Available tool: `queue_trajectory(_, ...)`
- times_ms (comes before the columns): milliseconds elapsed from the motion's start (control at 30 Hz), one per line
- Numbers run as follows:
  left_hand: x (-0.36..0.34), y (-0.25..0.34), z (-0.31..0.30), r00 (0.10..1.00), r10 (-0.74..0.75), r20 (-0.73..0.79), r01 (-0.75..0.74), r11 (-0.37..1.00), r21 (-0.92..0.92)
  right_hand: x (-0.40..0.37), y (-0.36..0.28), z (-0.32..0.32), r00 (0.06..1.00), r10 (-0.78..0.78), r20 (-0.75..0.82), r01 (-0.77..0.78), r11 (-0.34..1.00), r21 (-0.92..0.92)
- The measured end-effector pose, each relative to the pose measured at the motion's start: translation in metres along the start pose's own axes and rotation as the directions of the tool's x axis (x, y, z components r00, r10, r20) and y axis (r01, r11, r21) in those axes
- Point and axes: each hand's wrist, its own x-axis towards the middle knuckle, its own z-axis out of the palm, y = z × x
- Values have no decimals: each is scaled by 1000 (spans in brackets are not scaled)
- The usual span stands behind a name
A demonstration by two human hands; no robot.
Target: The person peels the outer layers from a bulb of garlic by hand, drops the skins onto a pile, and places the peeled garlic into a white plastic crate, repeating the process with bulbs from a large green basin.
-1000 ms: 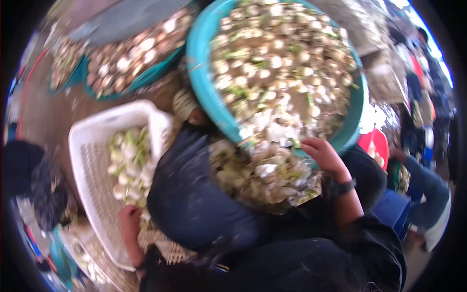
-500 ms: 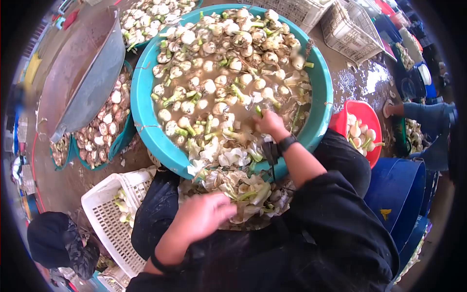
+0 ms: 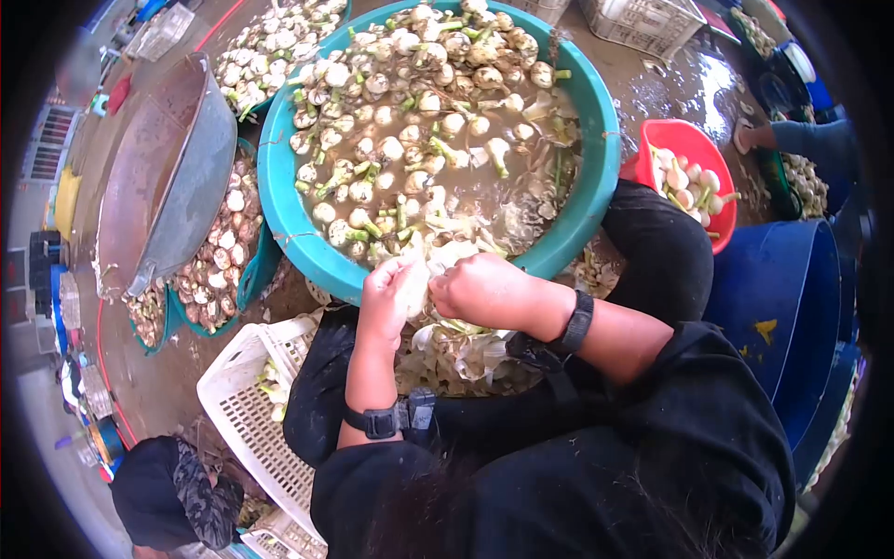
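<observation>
My left hand (image 3: pixel 386 296) and my right hand (image 3: pixel 482 288) meet over my lap, both closed around one white bulb (image 3: pixel 416 282) with pale peel hanging from it. They sit just below the near rim of a big teal tub (image 3: pixel 279 210) full of muddy water and several white bulbs with green stems (image 3: pixel 400 149). A heap of peelings (image 3: pixel 456 349) lies on my lap under the hands. Each wrist wears a black band.
A white crate (image 3: pixel 244 419) with a few bulbs stands at my left knee. To the right are a red bowl (image 3: pixel 691 149) of peeled bulbs and a blue barrel (image 3: pixel 792 307). A metal basin (image 3: pixel 163 177) rests over another tub at left. People sit at lower left and upper right.
My right hand has come back from the tub's water to my lap. My left hand rose to meet it, and both now hold a bulb. The view shifted slightly.
</observation>
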Motion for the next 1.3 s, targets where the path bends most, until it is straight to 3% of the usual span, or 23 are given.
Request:
queue_trajectory(133,-5,10,6,983,-169,73,169,986,2,-4,0,18,991,97,-94,-102,994,-48)
queue_trajectory(167,-3,11,0,958,-258,124,244,962,119,-5,4,18,930,365,51,-346,816,464)
queue_trajectory(200,-3,8,3,958,-257,129,242,962,124,-5,8,19,815,493,304,-505,347,790)
queue_trajectory(233,-3,4,6,979,-122,166,116,992,44,-7,13,24,698,489,522,-579,-43,814)
queue_trajectory(333,-5,6,6,978,47,203,-38,998,-47,-20,10,24,777,433,458,-352,-304,885)
queue_trajectory(367,-7,9,6,976,75,206,-65,996,-55,-21,7,26,804,473,359,-370,-75,926)
queue_trajectory(400,-9,12,9,976,74,207,-65,997,-50,-21,8,29,806,473,357,-366,-77,928)
queue_trajectory(467,-17,17,16,974,-150,171,105,964,245,-19,5,27,836,515,-192,-275,694,665)
queue_trajectory(533,-27,6,16,973,13,230,-83,951,299,-17,9,7,784,621,-10,-411,530,742)
queue_trajectory(600,-46,31,29,898,338,282,-416,444,793,-19,17,-7,607,565,559,-570,-181,801)
queue_trajectory(633,-50,37,33,726,503,470,-577,73,813,-17,26,24,658,496,567,-373,-439,817)
queue_trajectory(667,-50,31,33,728,502,467,-571,68,818,-16,23,23,664,489,565,-373,-439,818)
queue_trajectory(733,-47,1,24,816,565,124,-540,668,512,-16,13,20,802,400,444,-143,-593,793)
queue_trajectory(767,-43,-14,19,904,404,-140,-341,879,334,-19,6,20,845,405,349,-35,-610,792)
queue_trajectory(800,-36,-19,18,877,374,-303,-393,920,-2,-27,-1,12,848,399,349,-36,-614,789)
queue_trajectory(867,-35,-13,0,945,-167,-282,-74,730,-679,-49,-8,-7,926,378,-18,-76,232,970)
queue_trajectory(900,-33,-11,-4,927,-248,-280,-55,650,-758,-56,-9,-7,914,402,52,-1,-126,992)
queue_trajectory(933,-32,-10,-10,924,-245,-294,-68,652,-755,-65,3,1,883,468,32,32,-129,991)
queue_trajectory(967,-32,-9,-15,917,-287,-276,-42,619,-784,-65,8,-15,886,456,-84,266,-352,897)
queue_trajectory(1067,-37,-7,-31,897,-375,-234,12,551,-834,-66,30,-29,805,574,-149,469,-461,753)
queue_trajectory(1200,-47,4,-52,964,-262,-37,101,494,-864,-58,41,-29,846,519,-119,517,-746,420)
queue_trajectory(1267,-58,16,-58,902,-300,-310,-72,604,-794,-55,63,-2,903,416,-107,366,-616,698)
queue_trajectory(1300,-62,19,-59,878,-209,-430,-191,671,-717,-53,53,-5,925,373,76,-89,16,996)
